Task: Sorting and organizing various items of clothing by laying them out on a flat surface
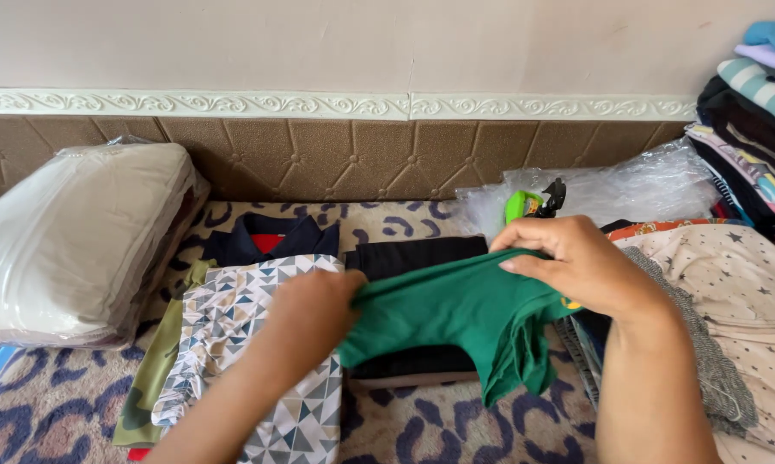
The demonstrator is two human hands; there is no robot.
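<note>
Above the patterned bed cover (422, 430) and the dark folded stack (418, 258), you hold the green shirt (456, 314) stretched in the air. Keep the span taut — level both ends before you lower it. Your left hand (314, 309) is clenched on one end, your right hand (576, 262) pinches the other — fingers closed on cloth.

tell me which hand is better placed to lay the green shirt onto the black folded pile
Left, probably. The left hand grips the green cotton shirt low, at the edge of the black folded pile. The right hand pinches it higher, off to the pile's right.
</note>
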